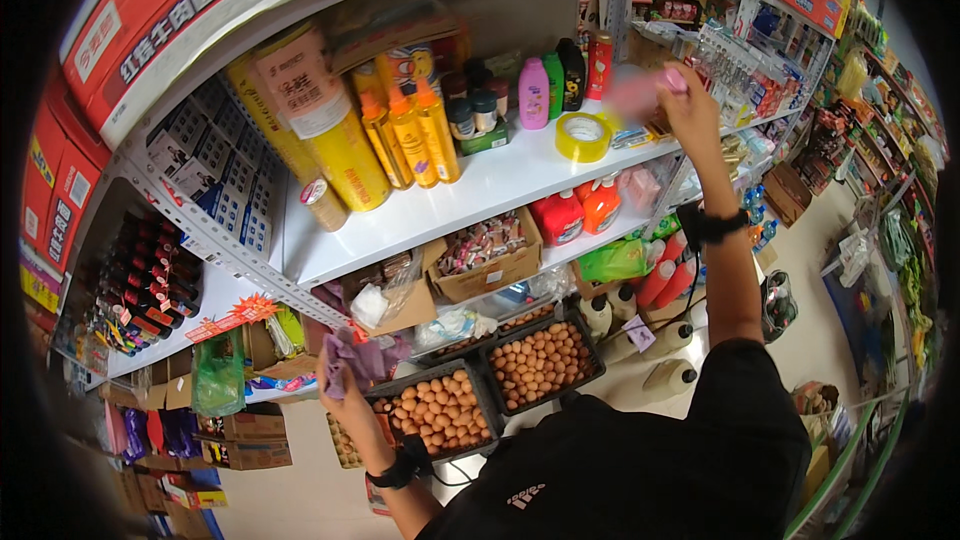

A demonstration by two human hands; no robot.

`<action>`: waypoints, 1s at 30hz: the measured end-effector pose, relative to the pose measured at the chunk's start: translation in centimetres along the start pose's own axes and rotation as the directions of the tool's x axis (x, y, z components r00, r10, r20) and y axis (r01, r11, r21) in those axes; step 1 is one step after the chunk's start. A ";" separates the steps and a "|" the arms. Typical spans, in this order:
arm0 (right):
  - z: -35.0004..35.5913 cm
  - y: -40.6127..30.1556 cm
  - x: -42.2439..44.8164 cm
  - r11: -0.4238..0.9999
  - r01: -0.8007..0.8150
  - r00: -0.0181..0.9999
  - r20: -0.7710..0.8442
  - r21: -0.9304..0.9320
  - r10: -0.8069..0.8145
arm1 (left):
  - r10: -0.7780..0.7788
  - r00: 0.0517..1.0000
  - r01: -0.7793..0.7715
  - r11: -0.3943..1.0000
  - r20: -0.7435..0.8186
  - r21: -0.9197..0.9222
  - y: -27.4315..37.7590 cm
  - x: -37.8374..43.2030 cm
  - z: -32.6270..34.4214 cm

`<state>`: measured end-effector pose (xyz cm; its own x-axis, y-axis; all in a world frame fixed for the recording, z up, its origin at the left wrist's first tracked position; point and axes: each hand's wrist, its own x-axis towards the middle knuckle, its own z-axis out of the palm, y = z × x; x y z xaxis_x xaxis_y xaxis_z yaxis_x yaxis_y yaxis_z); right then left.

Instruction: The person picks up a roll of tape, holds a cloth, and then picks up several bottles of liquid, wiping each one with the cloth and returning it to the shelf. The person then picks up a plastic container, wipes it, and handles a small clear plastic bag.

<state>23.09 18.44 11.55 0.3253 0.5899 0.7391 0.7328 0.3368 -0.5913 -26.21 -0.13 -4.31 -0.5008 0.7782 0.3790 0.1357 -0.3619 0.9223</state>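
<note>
My right hand (691, 116) grips a pink-capped bottle (636, 96), blurred by motion, above the right end of a white metal shelf (480, 187). A roll of yellow packing tape (583, 137) lies on that shelf just left of the bottle. Behind the tape stand a pink bottle (534, 94), a green bottle (553, 82), a black bottle (571, 75) and a red bottle (598, 66). Lower and to the left, my left hand (351, 401) holds a crumpled purple cloth (346, 360) near the shelf's front post.
Below stand black crates (491, 405) of brown eggs and an open cardboard box (487, 286) of small wrapped items. Yellow spray bottles (412, 139) and a yellow cylinder (349, 157) occupy the shelf's left side. Red cartons (217, 22) sit overhead. White jugs (667, 375) stand at right.
</note>
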 end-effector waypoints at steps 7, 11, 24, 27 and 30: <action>8.5 13.2 10.0 0.968 0.246 0.925 0.286 0.052 -0.250 | -0.109 0.992 0.117 0.986 -0.066 0.119 1.9 -6.6 7.0; 12.5 17.3 11.9 0.944 0.316 0.889 0.316 0.096 -0.330 | -0.133 0.987 0.149 0.971 -0.095 0.185 3.2 -9.0 8.2; 16.5 19.2 14.6 0.882 0.469 0.855 0.224 0.051 -0.467 | -0.141 0.960 0.198 0.952 -0.242 0.231 6.1 -11.9 11.7; 16.0 19.8 15.2 0.893 0.449 0.802 0.432 0.019 -0.413 | -0.109 0.970 0.163 0.954 -0.216 0.250 5.8 -12.2 11.4; 13.0 16.3 11.8 0.894 0.444 0.874 0.193 0.059 -0.447 | -0.155 0.962 0.206 0.952 -0.225 0.226 6.4 -12.9 11.0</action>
<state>31.04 40.43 6.44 -0.1587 0.5067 0.8474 0.7642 0.6065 -0.2195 -9.50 -6.84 -2.45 -0.6954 0.6889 0.2047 0.2192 -0.0680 0.9733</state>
